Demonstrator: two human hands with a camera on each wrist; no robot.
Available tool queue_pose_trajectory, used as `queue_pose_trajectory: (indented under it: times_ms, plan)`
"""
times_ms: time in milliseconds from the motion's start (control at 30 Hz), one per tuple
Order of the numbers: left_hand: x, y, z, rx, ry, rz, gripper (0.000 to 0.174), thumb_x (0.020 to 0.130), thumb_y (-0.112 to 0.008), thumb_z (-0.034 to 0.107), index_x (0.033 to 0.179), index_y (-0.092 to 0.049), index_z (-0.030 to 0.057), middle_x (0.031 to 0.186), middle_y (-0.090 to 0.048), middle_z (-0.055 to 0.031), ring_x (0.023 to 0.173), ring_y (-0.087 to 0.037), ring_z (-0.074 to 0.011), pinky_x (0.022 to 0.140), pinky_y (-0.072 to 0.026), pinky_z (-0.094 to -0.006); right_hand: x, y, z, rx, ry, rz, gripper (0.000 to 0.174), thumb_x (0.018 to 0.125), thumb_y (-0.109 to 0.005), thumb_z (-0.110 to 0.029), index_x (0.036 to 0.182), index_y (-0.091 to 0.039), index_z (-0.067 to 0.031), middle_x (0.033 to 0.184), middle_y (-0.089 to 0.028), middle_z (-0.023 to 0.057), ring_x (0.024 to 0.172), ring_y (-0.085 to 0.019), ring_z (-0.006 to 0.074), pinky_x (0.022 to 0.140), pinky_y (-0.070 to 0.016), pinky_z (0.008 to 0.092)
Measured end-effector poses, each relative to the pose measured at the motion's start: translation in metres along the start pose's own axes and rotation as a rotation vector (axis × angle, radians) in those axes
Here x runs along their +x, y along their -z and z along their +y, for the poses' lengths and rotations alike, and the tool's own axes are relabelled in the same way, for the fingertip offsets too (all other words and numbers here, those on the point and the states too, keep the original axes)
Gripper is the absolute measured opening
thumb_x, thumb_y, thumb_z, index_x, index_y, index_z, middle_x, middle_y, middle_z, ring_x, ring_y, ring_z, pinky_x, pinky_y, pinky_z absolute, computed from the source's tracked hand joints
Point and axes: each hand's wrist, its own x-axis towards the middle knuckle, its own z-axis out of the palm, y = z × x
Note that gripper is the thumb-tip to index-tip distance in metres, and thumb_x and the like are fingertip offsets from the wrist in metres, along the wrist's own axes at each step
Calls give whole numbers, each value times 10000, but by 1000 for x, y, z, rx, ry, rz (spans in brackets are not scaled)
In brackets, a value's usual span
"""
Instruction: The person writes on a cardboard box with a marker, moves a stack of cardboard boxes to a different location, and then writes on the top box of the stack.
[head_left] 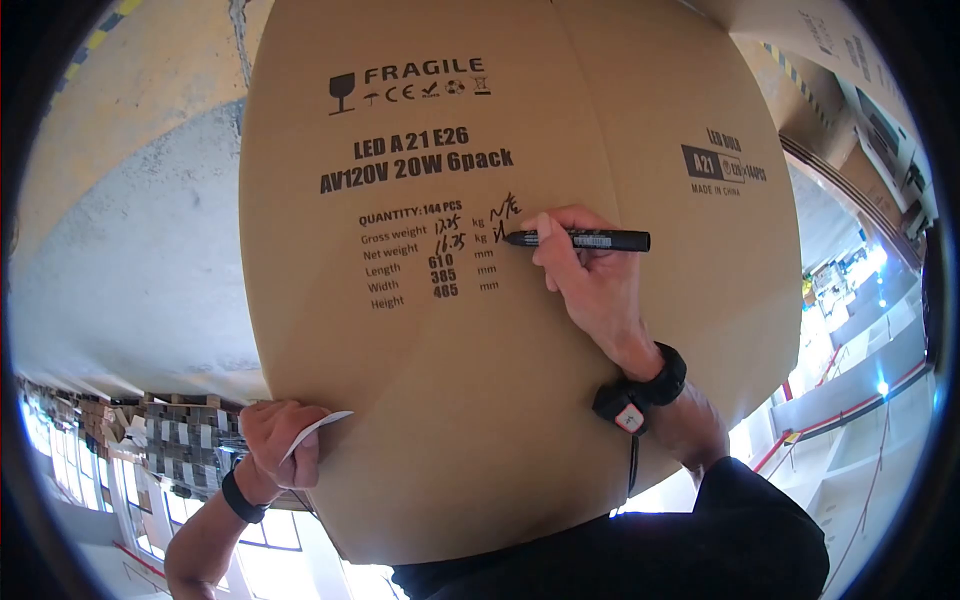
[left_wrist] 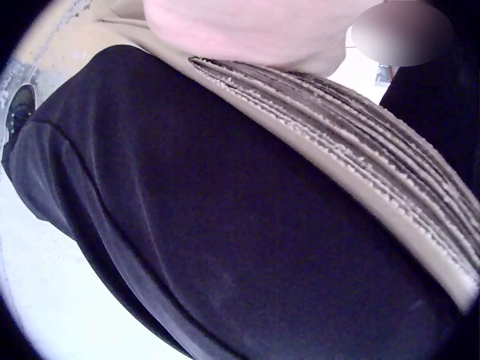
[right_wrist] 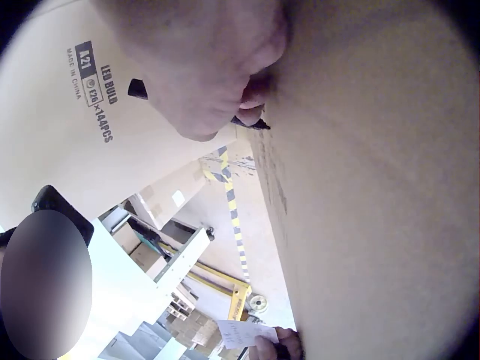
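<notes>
At near L, the carton's (head_left: 450, 400) edge & a paper slip (head_left: 322, 421) are gripped by the L hand (head_left: 272, 438); if grip is eased, strokes may be skewed. Mid, "FRAGILE", "LED A21 E26", "QUANTITY: 144 PCS" etc. are printed; ink (head_left: 505, 208), if wet, may be smudged by the R hand (head_left: 597, 285), in which a blk marker (head_left: 625, 241) is pinched. Far R: "MADE IN CHINA".

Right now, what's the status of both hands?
Right hand pinching black marker, tip at brown printed cardboard. Left hand holding white paper slip. Tip unobstructed.
</notes>
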Motion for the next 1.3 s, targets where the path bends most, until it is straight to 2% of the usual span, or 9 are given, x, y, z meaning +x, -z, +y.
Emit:
queue_pose_trajectory:
  times_ms: [367,533,633,800,933,1033,1133,1300]
  plan:
    - [9,3,7,88,-34,-7,116,829,-519,57,792,-623,20,594,-594,-70,425,-545,-196,431,-421,-297,-2,1,-2,104,-73,28,153,977,-610,-137,976,-671,4,679,-510,-73,592,-435,1,497,-334,182]
    - [5,4,6,63,-15,-15,112,824,-521,57,792,-624,25,586,-581,-70,428,-539,-203,436,-405,-301,0,4,-1,146,-48,94,143,974,-614,-130,984,-678,-3,700,-518,-66,595,-421,1,496,-326,184]
    - [6,3,7,90,-25,-11,110,819,-521,55,791,-624,26,584,-578,-69,427,-537,-204,434,-393,-302,3,1,9,87,42,93,156,973,-616,-138,979,-678,5,700,-512,-67,603,-411,3,504,-328,190]
    - [4,2,5,85,-19,-1,103,808,-524,48,791,-623,24,573,-566,-66,420,-529,-203,431,-394,-305,1,5,4,46,-35,86,164,967,-622,-135,945,-669,20,707,-506,-77,634,-416,0,529,-332,190]
    - [6,2,6,49,-10,-4,97,805,-529,45,794,-621,18,563,-556,-67,416,-525,-205,432,-406,-309,3,3,6,23,35,110,158,964,-623,-127,904,-665,13,688,-503,-80,623,-414,0,518,-327,189]
    - [3,2,3,27,4,-13,96,805,-529,42,795,-620,13,561,-555,-69,416,-525,-207,434,-412,-310,-1,7,2,11,-78,80,148,961,-623,-121,919,-677,10,675,-498,-81,615,-410,2,510,-325,192]
    - [2,1,3,50,1,-7,96,804,-529,41,795,-619,9,561,-555,-72,417,-527,-212,436,-414,-310,-2,4,0,-6,-24,49,147,960,-624,-121,923,-678,11,682,-503,-80,618,-411,3,512,-325,191]
    - [3,4,5,66,-4,-36,98,813,-531,46,798,-617,3,565,-564,-79,423,-537,-216,441,-418,-312,3,6,7,40,3,113,151,965,-620,-122,915,-672,11,686,-494,-82,615,-405,2,508,-314,192]
